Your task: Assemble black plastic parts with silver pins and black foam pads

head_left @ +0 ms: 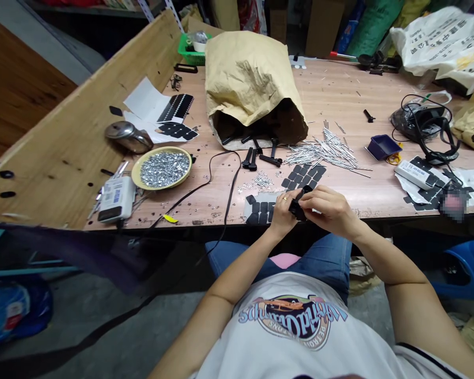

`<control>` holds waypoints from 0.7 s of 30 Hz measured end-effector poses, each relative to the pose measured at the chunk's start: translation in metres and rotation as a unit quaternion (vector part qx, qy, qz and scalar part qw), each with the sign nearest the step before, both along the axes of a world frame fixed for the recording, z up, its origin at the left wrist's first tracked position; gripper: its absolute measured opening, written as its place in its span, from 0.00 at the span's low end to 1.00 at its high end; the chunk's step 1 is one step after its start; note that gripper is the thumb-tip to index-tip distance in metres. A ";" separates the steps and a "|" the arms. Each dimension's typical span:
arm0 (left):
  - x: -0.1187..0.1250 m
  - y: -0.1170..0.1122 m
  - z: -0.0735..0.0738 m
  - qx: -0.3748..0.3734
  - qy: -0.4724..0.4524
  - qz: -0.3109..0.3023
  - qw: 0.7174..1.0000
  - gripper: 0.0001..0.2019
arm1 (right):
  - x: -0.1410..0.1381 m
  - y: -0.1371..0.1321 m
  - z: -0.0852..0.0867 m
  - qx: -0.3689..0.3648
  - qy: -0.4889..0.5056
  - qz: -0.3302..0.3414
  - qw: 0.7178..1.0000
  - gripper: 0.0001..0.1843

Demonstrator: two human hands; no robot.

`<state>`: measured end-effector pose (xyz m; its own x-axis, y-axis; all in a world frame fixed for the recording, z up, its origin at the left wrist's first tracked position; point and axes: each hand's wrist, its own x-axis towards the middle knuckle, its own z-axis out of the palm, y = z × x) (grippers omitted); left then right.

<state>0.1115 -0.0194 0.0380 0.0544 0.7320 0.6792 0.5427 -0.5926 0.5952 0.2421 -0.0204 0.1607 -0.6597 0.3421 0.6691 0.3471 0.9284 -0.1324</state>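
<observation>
At the front edge of the table, my left hand (283,215) is closed around a small black plastic part (297,209). The fingers of my right hand (327,209) pinch the same part from the other side, partly hiding it. Sheets of black stickers (305,176) lie just beyond and beside my hands; another sheet (260,210) reaches partly under the left one. A little further off are several black plastic parts with long stems (270,160), a scatter of small metal pieces (263,180) and a pile of thin metal rods (324,150).
A large brown paper sack (253,79) lies with its mouth toward me, black parts inside. On the left stand a yellow bowl (185,176) of small metal pieces and a white box (116,199). A black cable (234,195) crosses the table. Rightward sits a small purple bin (382,147).
</observation>
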 end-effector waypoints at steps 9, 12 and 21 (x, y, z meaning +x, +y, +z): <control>0.001 0.005 -0.006 0.002 0.093 0.001 0.996 0.19 | 0.007 0.006 0.005 -0.023 -0.066 0.014 0.997 0.09; 0.000 0.006 -0.001 -0.006 0.103 0.007 0.995 0.18 | 0.007 0.005 0.006 0.018 -0.059 0.003 0.998 0.08; -0.005 0.008 0.011 -0.006 0.099 0.027 0.995 0.16 | 0.011 -0.004 0.000 0.064 0.004 0.009 0.998 0.06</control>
